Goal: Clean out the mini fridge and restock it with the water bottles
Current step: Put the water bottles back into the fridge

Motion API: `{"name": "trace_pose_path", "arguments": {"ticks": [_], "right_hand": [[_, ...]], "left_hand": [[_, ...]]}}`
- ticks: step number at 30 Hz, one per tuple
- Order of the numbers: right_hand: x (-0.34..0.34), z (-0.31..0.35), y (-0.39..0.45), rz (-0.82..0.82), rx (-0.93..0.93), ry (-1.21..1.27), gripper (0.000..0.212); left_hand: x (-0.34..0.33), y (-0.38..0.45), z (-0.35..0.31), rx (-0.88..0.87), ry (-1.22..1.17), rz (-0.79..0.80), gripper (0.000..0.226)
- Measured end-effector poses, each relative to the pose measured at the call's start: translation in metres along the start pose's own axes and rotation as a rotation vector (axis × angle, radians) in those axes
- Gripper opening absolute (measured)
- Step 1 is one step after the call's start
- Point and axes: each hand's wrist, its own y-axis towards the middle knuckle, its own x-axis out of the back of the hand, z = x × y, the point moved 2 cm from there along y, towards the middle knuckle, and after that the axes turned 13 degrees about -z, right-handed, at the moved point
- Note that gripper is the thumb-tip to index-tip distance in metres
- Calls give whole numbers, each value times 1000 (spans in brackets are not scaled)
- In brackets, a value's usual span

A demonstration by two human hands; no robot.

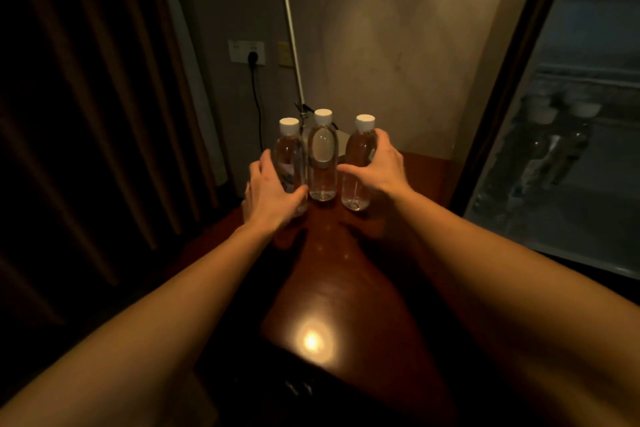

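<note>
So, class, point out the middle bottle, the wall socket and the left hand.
Middle bottle [322,163]: head view, on its clear body.
Wall socket [246,52]: head view, on its white plate.
Left hand [272,189]: head view, on its back.

Before you, three clear glossy plastic water bottles [322,156] with matt white plastic caps [323,115] stand on a reddish-brown polished wooden desk [349,291], its smooth surface mirroring a lamp glare. Heavy brown pleated cloth curtains [86,97] hang left; the beige wall [398,45] looks matt.

Glossy wooden table [346,288]; three upright bottles [322,163].
</note>
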Motion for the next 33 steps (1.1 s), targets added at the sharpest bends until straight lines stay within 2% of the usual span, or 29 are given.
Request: {"name": "trace_pose_path", "arguments": {"ticks": [2,4,8,13,24,27,33], "right_hand": [[-8,-4,4,-34,-15,-4,84],[-10,-7,7,-73,-16,1,78],[-4,-7,4,-106,49,9,75],[24,-8,-20,-158,91,37,72],[161,-28,-82,-257,207,15,61],[205,-48,-92,-273,213,-29,58],[285,-95,-81,-348,128,-70,64]], "left_hand": [[-12,12,2,36,-172,29,95],[-18,15,0,80,-309,-7,85],[-14,10,-11,112,-373,-112,65],[-2,-16,-23,71,-388,-110,63],[25,-104,-123,-164,-463,30,63],[17,-130,-154,-224,-490,78,64],[-24,-170,-217,-282,-575,141,66]]}}
